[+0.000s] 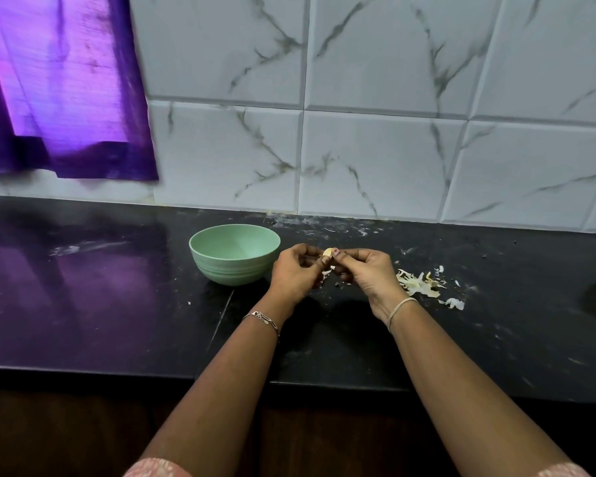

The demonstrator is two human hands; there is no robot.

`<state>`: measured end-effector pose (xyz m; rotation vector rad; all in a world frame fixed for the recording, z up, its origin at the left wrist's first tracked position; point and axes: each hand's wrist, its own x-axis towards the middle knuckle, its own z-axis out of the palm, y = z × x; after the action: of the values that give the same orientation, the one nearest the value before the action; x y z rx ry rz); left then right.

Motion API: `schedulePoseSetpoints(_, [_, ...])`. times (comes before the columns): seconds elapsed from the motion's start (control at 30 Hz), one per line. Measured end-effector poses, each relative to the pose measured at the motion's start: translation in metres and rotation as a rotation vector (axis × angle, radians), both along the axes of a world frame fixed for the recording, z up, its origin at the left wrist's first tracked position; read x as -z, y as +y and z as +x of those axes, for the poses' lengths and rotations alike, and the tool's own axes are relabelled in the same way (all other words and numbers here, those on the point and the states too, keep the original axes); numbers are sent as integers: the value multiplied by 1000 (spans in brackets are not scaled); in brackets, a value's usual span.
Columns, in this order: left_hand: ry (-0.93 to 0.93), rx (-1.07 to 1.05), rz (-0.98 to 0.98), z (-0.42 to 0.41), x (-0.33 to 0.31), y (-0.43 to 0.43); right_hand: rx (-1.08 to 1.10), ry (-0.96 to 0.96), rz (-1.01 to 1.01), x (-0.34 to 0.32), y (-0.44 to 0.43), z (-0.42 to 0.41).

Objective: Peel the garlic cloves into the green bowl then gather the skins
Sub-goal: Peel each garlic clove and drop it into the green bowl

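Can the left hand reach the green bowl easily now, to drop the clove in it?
Probably yes. The left hand is right beside the green bowl, with nothing between them. Both hands pinch the garlic clove, though, so the right hand should let go first.

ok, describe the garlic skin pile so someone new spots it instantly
On the black countertop under the marble-tiled wall, look just right of the right hand. The garlic skins lie there in a pale, shredded heap, unlike the smooth green bowl left of the left hand.
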<state>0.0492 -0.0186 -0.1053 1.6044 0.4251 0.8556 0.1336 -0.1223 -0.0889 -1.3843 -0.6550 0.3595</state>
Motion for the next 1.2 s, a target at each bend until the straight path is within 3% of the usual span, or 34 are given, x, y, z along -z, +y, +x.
schedulePoseSetpoints(0.43, [51, 16, 28, 0, 0, -3, 120, -98, -44, 2, 2, 2])
schedulePoseSetpoints(0.6, [62, 2, 55, -1, -2, -3, 28, 46, 6, 1, 2, 4])
schedulePoseSetpoints(0.8, [177, -131, 269, 2, 2, 1, -22, 115, -3, 2, 1, 6])
schedulePoseSetpoints(0.97, [256, -235, 476, 0, 3, 0, 6, 18, -62, 2, 0, 2])
schedulePoseSetpoints(1.2, [280, -245, 506, 0, 3, 0, 113, -200, -106, 2, -1, 0])
